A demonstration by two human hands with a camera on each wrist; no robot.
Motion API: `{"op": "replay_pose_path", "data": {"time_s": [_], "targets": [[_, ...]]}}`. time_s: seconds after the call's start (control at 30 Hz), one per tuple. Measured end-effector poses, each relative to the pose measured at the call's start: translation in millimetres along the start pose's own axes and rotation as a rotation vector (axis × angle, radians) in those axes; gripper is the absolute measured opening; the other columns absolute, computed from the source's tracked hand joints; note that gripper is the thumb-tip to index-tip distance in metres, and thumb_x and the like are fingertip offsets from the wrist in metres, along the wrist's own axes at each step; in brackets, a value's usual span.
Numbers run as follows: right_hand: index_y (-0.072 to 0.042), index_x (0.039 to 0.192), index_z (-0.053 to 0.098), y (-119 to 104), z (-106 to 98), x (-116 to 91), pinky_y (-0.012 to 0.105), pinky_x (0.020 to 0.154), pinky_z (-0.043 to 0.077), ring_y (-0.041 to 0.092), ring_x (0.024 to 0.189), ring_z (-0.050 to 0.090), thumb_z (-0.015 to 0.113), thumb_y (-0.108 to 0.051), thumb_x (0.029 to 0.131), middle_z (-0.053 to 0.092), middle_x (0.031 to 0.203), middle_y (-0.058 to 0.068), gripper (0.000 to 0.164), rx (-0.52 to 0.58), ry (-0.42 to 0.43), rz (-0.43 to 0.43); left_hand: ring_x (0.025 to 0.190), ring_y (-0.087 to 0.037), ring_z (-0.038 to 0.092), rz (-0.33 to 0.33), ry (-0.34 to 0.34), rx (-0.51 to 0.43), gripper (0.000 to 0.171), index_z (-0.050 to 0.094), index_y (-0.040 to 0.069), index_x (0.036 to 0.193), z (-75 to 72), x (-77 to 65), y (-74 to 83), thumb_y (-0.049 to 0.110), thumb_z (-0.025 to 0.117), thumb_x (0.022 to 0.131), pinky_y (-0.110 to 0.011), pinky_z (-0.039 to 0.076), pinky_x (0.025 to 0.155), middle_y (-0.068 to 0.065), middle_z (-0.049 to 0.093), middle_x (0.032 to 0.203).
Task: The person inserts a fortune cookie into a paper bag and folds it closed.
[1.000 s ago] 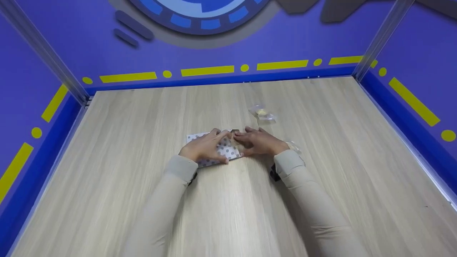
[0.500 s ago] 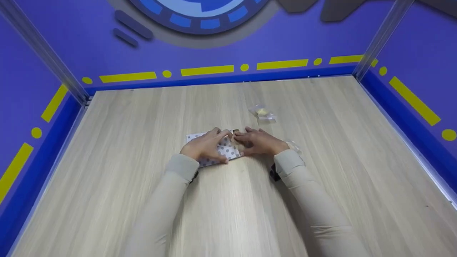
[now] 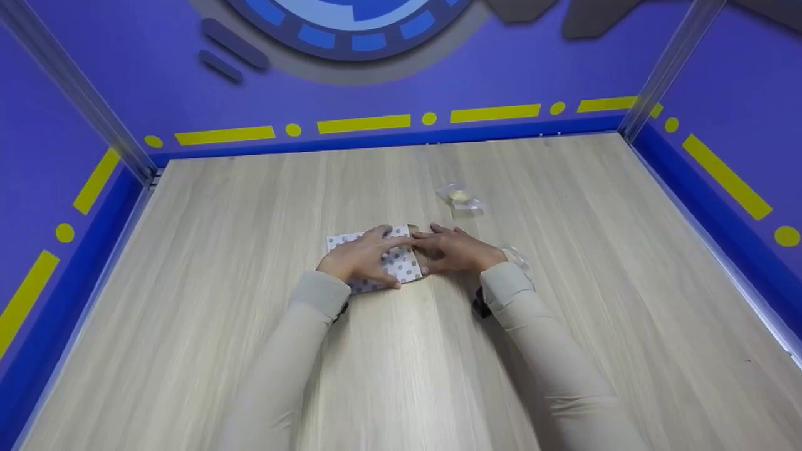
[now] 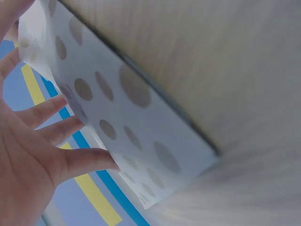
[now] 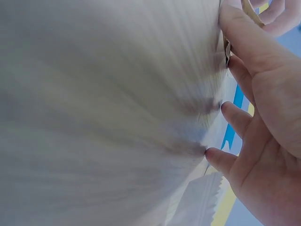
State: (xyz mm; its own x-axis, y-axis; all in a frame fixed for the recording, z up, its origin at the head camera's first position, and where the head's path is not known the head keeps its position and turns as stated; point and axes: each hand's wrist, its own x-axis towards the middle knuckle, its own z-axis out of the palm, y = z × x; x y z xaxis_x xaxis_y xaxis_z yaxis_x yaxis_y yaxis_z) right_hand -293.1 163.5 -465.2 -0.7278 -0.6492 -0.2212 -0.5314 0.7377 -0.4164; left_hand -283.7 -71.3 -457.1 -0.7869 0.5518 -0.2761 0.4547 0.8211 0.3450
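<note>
While lying flat near the middle of the wooden table (image 3: 564,326), polka-dot paper packet (image 3: 401,263) being pressed down from both sides. White with grey dots, slightly raised off the wood along one edge in the left wrist view (image 4: 136,136). Left hand (image 3: 360,257) resting across its top, fingers straight and spread (fingertips (image 4: 70,125) touching the dotted face), not curling round anything. Right hand (image 3: 454,249) meeting it at the packet's right edge, fingers extended and lying on that edge, index tip touching the left hand's fingertip. Right wrist view showing the thumb (image 5: 244,40) and fingers held straight against the paper's border, with a small brown bit just beside the thumb, too blurred to identify. Beyond the hands, toward the back wall, small clear wrapper with a yellowish piece inside (image 3: 462,199) sitting apart from the packet. Another crinkled clear wrapper (image 3: 519,255) lying just beside the right wrist.
</note>
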Motion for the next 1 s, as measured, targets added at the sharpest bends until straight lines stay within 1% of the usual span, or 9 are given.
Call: {"op": "replay_pose_path", "data": {"time_s": [0.23, 0.43, 0.63, 0.77, 0.9, 1.0], "targets": [[-0.029, 0.149, 0.033, -1, -1, 0, 0.066, 0.113, 0.012, 0.039, 0.147, 0.012, 0.066, -0.042, 0.088, 0.021, 0.160, -0.004, 0.070, 0.007, 0.002, -0.001, 0.145, -0.035, 0.022, 0.020, 0.007, -0.009, 0.084, 0.031, 0.049, 0.145, 0.9, 0.3, 0.3, 0.053, 0.077, 0.074, -0.058, 0.040, 0.102, -0.009, 0.015, 0.161], [-0.026, 0.149, 0.034, 0, -1, 0, 0.064, 0.114, 0.008, 0.035, 0.148, 0.010, 0.066, -0.042, 0.087, 0.022, 0.159, -0.006, 0.072, 0.038, -0.003, 0.026, 0.146, -0.035, 0.018, 0.032, -0.010, 0.003, 0.079, 0.035, 0.048, 0.143, 1.0, 0.1, 0.4, 0.052, 0.076, 0.076, -0.058, 0.043, 0.098, -0.006, 0.012, 0.162], [-0.023, 0.150, 0.034, -1, -2, 0, 0.063, 0.115, 0.008, 0.034, 0.149, 0.009, 0.066, -0.044, 0.087, 0.023, 0.159, -0.006, 0.073, 0.032, -0.011, 0.035, 0.147, -0.039, 0.010, 0.026, -0.072, 0.027, 0.074, 0.035, 0.050, 0.142, -1.9, 0.3, 5.7, 0.048, 0.074, 0.080, -0.062, 0.037, 0.103, -0.007, 0.008, 0.162], [-0.022, 0.150, 0.034, -2, -2, 0, 0.063, 0.115, 0.008, 0.033, 0.149, 0.009, 0.067, -0.043, 0.087, 0.023, 0.159, -0.005, 0.074, 0.031, -0.015, 0.032, 0.147, -0.040, 0.008, 0.026, -0.105, 0.058, 0.075, 0.033, 0.050, 0.144, -4.6, 0.8, 10.2, 0.045, 0.073, 0.081, -0.063, 0.031, 0.107, -0.008, 0.005, 0.163], [-0.021, 0.150, 0.034, -2, -3, 1, 0.064, 0.114, 0.009, 0.034, 0.148, 0.009, 0.067, -0.042, 0.087, 0.023, 0.159, -0.004, 0.074, 0.033, -0.019, 0.031, 0.146, -0.042, 0.007, 0.007, -0.122, 0.096, 0.078, 0.030, 0.050, 0.145, -6.1, 2.0, 13.5, 0.045, 0.074, 0.081, -0.067, 0.028, 0.106, -0.007, 0.001, 0.163], [-0.022, 0.149, 0.035, -1, -3, 2, 0.064, 0.114, 0.009, 0.033, 0.148, 0.010, 0.067, -0.042, 0.087, 0.025, 0.158, -0.003, 0.073, 0.039, -0.018, 0.036, 0.146, -0.044, 0.008, -0.001, -0.127, 0.119, 0.081, 0.029, 0.049, 0.146, -7.6, 3.3, 16.1, 0.044, 0.075, 0.080, -0.071, 0.026, 0.104, -0.009, -0.001, 0.163]]}}
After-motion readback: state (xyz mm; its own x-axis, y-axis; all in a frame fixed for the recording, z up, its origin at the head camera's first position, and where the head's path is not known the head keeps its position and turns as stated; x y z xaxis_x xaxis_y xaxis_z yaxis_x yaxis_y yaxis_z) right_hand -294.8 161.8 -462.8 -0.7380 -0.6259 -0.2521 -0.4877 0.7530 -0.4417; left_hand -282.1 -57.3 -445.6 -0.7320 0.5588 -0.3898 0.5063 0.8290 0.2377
